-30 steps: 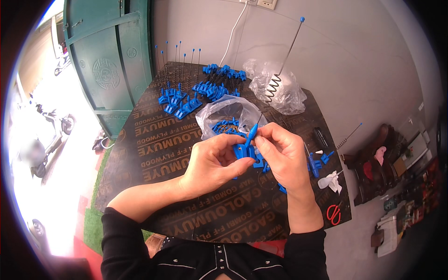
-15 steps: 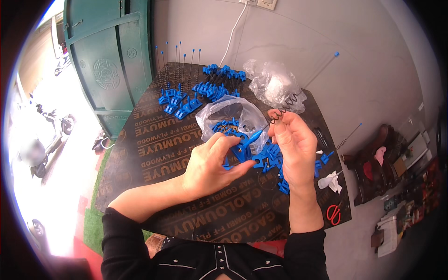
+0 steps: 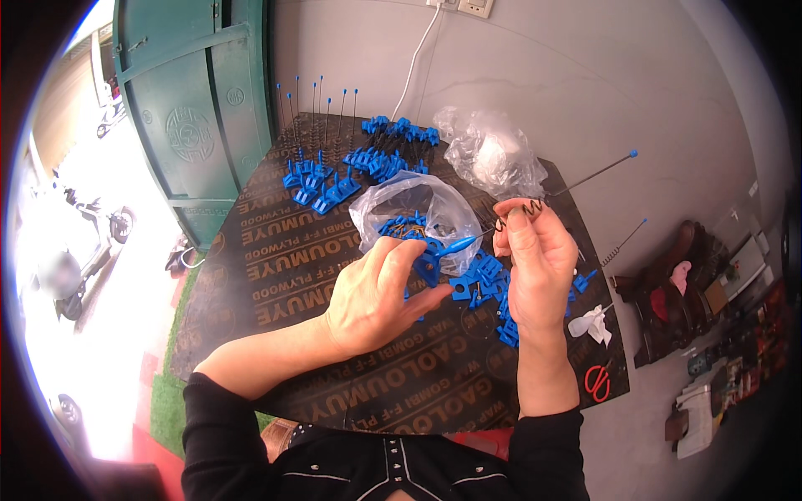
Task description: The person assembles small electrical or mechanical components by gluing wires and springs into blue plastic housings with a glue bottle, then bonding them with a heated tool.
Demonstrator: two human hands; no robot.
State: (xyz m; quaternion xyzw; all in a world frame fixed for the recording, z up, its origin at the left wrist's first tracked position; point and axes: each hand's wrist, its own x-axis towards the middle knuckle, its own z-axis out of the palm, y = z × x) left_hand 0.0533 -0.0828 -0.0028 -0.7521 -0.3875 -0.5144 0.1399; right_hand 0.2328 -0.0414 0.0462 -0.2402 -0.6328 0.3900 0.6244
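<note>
A blue plastic clip-like base [image 3: 428, 265] is held between the thumb and fingers of my left hand [image 3: 372, 292]. From it a tapered blue stem [image 3: 458, 245] points toward my right hand [image 3: 539, 255]. Pinched in the right fingertips is a dark coil spring [image 3: 531, 209], whose straight rod slants up to the right and ends in a small blue ball [image 3: 632, 154]. A thin length of wire runs from the spring's near end to the stem's tip; whether it sits inside the tip is too small to tell. Loose blue parts [image 3: 486, 275] lie below and between the hands.
Behind the hands stands an open clear bag [image 3: 393, 190] with blue and brass-coloured pieces. Finished-looking spring pieces on blue bases [image 3: 322, 188] stand at the far left, beside a pile [image 3: 388, 159]. A crumpled bag [image 3: 497, 159], white bottle [image 3: 581, 326] and red-handled scissors [image 3: 597, 382] lie rightward.
My right hand has shifted slightly right, and the spring's rod has swung down to the right. The blue stem leans flatter toward that hand. My left hand has barely moved.
</note>
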